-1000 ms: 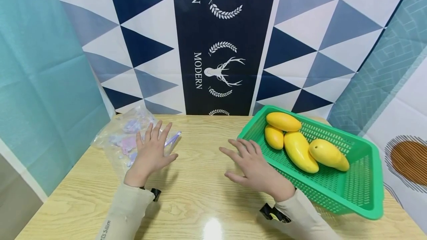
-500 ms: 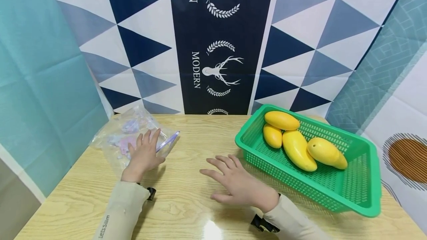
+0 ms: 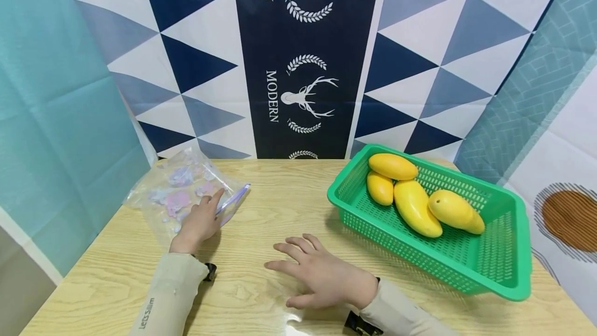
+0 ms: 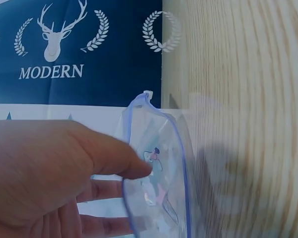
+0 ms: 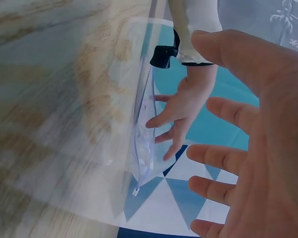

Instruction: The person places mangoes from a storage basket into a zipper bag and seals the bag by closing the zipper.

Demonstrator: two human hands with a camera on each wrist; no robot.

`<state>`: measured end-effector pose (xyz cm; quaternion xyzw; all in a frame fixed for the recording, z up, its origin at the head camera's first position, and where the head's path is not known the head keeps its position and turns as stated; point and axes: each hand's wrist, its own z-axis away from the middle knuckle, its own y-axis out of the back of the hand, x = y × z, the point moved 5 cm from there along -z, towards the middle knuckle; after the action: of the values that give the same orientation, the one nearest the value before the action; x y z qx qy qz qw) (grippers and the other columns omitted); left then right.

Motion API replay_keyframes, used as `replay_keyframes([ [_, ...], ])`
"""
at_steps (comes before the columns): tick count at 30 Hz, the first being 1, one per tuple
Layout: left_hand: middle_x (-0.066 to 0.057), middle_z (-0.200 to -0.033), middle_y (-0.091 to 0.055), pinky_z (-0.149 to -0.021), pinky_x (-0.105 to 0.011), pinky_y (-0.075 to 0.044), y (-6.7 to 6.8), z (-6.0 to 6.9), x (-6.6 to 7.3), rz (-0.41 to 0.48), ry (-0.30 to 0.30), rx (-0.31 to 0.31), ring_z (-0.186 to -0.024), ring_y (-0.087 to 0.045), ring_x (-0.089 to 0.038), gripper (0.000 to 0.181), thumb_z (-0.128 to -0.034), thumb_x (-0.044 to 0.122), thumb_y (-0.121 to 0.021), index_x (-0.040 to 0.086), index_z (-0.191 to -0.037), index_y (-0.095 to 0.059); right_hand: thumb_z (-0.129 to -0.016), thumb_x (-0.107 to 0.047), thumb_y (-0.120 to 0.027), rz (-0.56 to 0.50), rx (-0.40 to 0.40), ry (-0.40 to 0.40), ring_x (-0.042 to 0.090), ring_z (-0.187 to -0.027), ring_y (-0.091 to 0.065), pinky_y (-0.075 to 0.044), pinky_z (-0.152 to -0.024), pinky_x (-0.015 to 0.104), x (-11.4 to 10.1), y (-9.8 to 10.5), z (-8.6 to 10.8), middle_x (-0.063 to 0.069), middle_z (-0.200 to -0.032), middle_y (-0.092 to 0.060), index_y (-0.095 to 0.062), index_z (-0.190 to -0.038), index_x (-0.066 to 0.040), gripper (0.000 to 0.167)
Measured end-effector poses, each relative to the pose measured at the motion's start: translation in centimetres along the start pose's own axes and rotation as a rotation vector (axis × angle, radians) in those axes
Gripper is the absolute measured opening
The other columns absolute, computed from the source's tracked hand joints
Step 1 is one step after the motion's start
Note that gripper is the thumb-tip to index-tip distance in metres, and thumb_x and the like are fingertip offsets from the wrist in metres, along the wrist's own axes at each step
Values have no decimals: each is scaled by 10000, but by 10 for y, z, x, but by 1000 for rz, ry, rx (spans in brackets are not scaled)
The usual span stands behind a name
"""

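A clear plastic bag (image 3: 160,183) with pastel pink and purple shapes and a purple-edged mouth lies on the table's left side. My left hand (image 3: 198,224) is at its near right part. In the left wrist view, the thumb of this hand (image 4: 44,173) overlaps the mouth of the bag (image 4: 159,124), with fingers behind the nearer purple edge; a gap shows between thumb and fingers. My right hand (image 3: 322,276), fingers spread, holds nothing over the table, left of the green basket. The right wrist view shows this hand (image 5: 268,109) with fingers apart.
The green plastic basket (image 3: 420,268) stands on the right of the wooden table (image 3: 280,196), with several yellow mango-shaped fruits (image 3: 412,209) inside. Patterned cloth (image 3: 303,66) hangs behind the table, and a teal cloth (image 3: 60,92) hangs at the left.
My left hand has come down and slightly left to the bag's mouth, its fingers drawn closer together. My right hand has moved left and nearer the table's front, away from the basket.
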<state>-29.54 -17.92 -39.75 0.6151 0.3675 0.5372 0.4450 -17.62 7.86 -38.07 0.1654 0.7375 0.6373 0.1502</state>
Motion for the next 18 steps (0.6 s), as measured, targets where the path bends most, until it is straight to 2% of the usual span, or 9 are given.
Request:
replay_keyframes([
  [4,-335,-1300,-488,-560,-462,-511,2,-1,0,10,-32,49,-904,-609,-460,589,-963,30,-540,4,-1515,-337,-908,-510,-644,6,16,-21,322,-1388,-343,-338,-1093,594,3,5,1,116,-1525,-384,-422,-1494,-235,684],
  [8,-296,-1174,-563,-617,-472,-543,7,-1,3,44,-73,118,-800,-643,-345,542,-969,41,-571,-21,-1476,-388,-902,-492,-659,-12,55,-44,327,-1393,-334,-320,-1104,598,8,14,4,121,-1529,-375,-420,-1494,-223,693],
  [13,-306,-1186,-597,-793,-541,-551,13,0,10,133,-124,134,-952,-650,-414,517,-958,-21,-562,-42,-1451,-407,-905,-473,-664,-9,105,-86,353,-1383,-345,-301,-1105,603,19,26,9,138,-1526,-377,-420,-1492,-221,683],
  [15,-308,-1179,-613,-813,-526,-546,15,0,14,169,-152,127,-993,-643,-428,490,-945,-72,-515,-52,-1428,-434,-911,-473,-657,8,130,-104,358,-1378,-348,-294,-1105,604,24,31,11,142,-1526,-377,-421,-1493,-222,676],
  [18,-298,-1164,-635,-761,-460,-542,18,0,23,224,-195,105,-1001,-646,-413,458,-931,-108,-471,-54,-1386,-487,-920,-489,-643,28,171,-130,367,-1382,-336,-285,-1107,613,32,41,16,150,-1528,-373,-431,-1490,-215,667],
])
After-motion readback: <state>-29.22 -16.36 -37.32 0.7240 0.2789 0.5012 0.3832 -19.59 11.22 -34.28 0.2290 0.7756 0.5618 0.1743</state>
